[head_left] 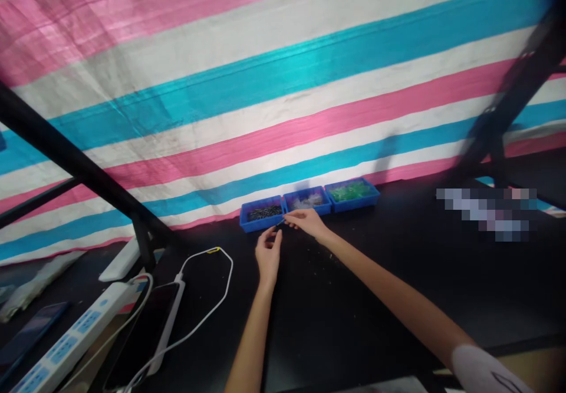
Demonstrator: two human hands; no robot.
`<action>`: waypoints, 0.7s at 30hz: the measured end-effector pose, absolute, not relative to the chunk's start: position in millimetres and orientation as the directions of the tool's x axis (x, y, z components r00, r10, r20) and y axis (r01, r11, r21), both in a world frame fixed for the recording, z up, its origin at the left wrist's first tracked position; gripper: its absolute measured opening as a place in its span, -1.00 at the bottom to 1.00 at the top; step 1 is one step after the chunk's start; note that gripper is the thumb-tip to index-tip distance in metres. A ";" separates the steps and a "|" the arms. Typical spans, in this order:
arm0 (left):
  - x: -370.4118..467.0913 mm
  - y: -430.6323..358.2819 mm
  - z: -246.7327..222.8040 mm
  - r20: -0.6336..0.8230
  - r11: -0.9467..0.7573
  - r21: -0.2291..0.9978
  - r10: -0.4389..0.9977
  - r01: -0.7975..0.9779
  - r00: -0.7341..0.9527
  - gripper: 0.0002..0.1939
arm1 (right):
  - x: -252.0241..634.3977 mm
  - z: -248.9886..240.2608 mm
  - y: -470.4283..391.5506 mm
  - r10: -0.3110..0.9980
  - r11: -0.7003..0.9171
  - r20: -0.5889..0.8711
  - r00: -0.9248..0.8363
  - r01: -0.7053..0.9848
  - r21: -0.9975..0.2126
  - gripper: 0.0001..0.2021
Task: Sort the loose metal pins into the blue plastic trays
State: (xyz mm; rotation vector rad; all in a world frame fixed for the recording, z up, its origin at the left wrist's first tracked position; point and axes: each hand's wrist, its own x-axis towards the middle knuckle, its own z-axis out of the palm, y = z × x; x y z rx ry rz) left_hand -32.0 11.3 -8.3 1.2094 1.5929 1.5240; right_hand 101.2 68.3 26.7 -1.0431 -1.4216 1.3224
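Observation:
My right hand [305,222] reaches in from the right with thumb and fingers pinched on a small dark thin piece [280,223], too small to name exactly. Just below and left of it is my left hand [268,251]; its thumb and curved fingers stand apart, with nothing visible between them. Both hands are in front of three blue trays in a row. The left tray [260,225] holds many dark, thin small parts. Clear or whitish pieces lie in the middle tray [328,208], partly hidden by my right hand. The right tray [356,204] contains green pieces.
On the left lie a white power strip [66,343], a phone [144,334] with a looping white cable [230,275], and another phone [33,334]. Black frame legs rise at both sides. A striped sheet [265,116] hangs behind the black table [354,299].

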 end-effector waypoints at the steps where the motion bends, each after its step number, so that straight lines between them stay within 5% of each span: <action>1: -33.5 11.9 -9.7 0.169 -0.088 0.973 0.901 0.213 -0.399 -0.51 | 96.1 31.9 74.0 0.957 0.067 0.069 -0.281 -0.019 -0.998 -0.75; 7: -34.0 12.2 -15.1 0.153 -0.072 0.974 0.909 0.216 -0.388 -0.56 | 95.5 42.5 87.8 0.858 0.110 0.158 -0.488 -0.127 -0.986 -0.56; 10: -29.4 11.2 -13.2 0.159 -0.082 0.972 0.918 0.219 -0.363 -0.59 | 117.5 29.1 80.8 0.887 0.297 0.195 -0.419 0.193 -0.935 -0.68; 14: -21.8 8.8 -10.2 0.165 -0.085 0.963 0.937 0.257 -0.309 -0.63 | 143.9 7.2 67.0 0.963 0.265 0.219 -0.159 0.711 -0.651 -0.79; 21: -15.6 6.1 -13.0 0.210 -0.127 0.938 0.949 0.323 -0.237 -0.72 | 151.2 -0.5 57.5 0.966 0.199 0.240 -0.094 0.861 -0.467 -0.85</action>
